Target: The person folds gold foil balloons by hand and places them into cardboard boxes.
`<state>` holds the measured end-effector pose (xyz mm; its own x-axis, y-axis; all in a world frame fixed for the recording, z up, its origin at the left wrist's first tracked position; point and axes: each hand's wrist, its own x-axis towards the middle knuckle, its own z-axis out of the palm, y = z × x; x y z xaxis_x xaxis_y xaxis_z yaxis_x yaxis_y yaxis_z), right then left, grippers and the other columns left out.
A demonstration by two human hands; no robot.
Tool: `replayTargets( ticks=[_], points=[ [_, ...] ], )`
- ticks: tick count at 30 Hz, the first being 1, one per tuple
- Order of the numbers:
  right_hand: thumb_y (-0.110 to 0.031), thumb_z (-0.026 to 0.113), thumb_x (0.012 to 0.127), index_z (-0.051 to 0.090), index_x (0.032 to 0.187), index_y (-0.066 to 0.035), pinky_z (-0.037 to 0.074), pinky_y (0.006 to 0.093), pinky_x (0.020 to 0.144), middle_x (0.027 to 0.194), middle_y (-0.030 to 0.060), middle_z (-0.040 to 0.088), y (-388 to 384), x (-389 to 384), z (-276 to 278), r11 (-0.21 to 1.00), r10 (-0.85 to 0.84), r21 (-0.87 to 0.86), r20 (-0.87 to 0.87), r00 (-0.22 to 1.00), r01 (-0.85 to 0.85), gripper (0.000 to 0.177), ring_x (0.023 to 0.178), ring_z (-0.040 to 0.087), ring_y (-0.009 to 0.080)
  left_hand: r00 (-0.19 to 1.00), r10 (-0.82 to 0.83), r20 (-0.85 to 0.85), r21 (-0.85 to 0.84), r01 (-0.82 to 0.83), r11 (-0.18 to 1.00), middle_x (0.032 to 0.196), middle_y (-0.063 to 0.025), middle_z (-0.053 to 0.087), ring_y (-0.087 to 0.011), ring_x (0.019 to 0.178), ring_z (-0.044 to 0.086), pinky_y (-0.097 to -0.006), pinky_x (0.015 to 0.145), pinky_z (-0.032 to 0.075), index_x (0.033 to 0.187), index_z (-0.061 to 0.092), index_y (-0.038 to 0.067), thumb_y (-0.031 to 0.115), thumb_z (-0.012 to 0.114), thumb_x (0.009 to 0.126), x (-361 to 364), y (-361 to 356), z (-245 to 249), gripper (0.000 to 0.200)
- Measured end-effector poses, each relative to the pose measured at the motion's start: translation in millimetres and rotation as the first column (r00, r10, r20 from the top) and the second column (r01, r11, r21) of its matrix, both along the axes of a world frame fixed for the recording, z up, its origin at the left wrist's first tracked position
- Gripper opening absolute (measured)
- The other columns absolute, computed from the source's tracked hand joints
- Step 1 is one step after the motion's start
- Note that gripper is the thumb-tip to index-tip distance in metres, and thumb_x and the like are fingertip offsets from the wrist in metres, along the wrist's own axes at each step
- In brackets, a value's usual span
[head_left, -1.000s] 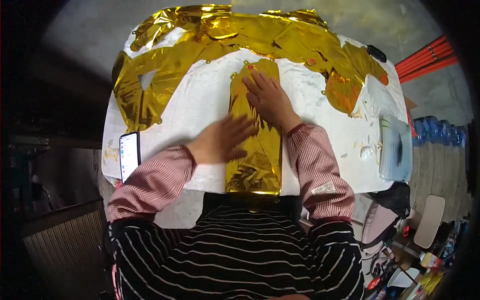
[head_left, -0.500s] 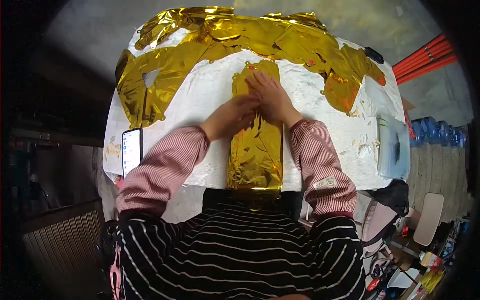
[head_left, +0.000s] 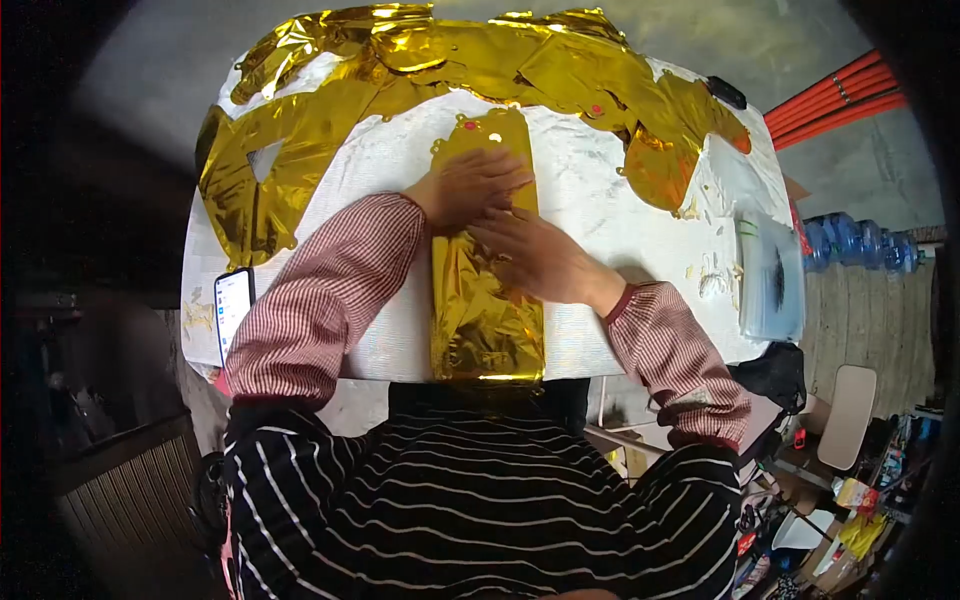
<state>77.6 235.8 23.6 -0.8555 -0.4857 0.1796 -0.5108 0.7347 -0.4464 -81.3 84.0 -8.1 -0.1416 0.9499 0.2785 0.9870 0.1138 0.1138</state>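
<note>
A flat gold foil balloon (head_left: 490,335) lies lengthwise on the white table, its near end reaching over the front edge. Small tabs and a red dot show at its far end. My left hand (head_left: 472,188) rests across the upper part of this foil, fingers stretched out towards the right. Just nearer to me, my right hand (head_left: 540,258) is over the middle of the strip with its fingers extended to the left. The hands nearly meet, and neither holds anything. Under the palms the foil is hidden.
More flat gold foil pieces (head_left: 490,62) lie in an arc along the table's (head_left: 390,290) far side. A phone (head_left: 234,305) is at the left edge, a clear plastic pack (head_left: 770,280) at the right, and a black object (head_left: 726,92) at the back right corner.
My left hand has moved forward along the foil, while my right hand has drawn back towards me. The whole view has shifted slightly, so the table appears further left.
</note>
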Motion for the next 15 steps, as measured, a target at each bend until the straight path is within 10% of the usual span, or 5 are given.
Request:
replayTargets(
  ticks=[1,9,15],
  points=[
    [-0.035,0.055,0.087,0.045,0.137,-0.007,0.03,0.0444,0.11,0.143,0.0154,0.042,-5,6,2,0.979,0.062,0.2,-0.088,0.994,-0.044,0.058,0.132,0.039,0.0303,1.0,-0.008,0.013,-0.008,0.008,1.0,0.145,-0.0093,0.041,-0.0244,0.136,0.035,-0.0392,0.111,0.03,0.133,0.049,0.011,0.021,0.05,0.094,0,1,-1,0.04],
    [-0.053,0.058,0.08,0.041,0.139,-0.005,0.025,0.0467,0.113,0.148,0.0174,0.034,-20,107,28,0.969,0.188,0.13,0.176,0.966,-0.212,0.079,0.138,0.032,0.032,0.999,-0.009,-0.038,-0.057,0.007,0.998,0.149,-0.0076,0.034,-0.0264,0.14,0.028,-0.0402,0.114,0.024,0.139,0.042,0.009,0.027,0.047,0.096,-1,2,-2,0.047],
    [-0.047,0.059,0.086,0.045,0.139,-0.013,0.029,0.047,0.111,0.139,0.0132,0.048,10,176,22,0.968,-0.078,-0.199,0.344,0.936,0.153,0.064,0.132,0.042,0.0298,0.978,-0.079,-0.194,-0.047,0.072,0.996,0.145,-0.0056,0.04,-0.0247,0.136,0.034,-0.0392,0.111,0.028,0.136,0.047,0.016,0.032,0.049,0.096,-12,4,-17,0.044]
  ],
)
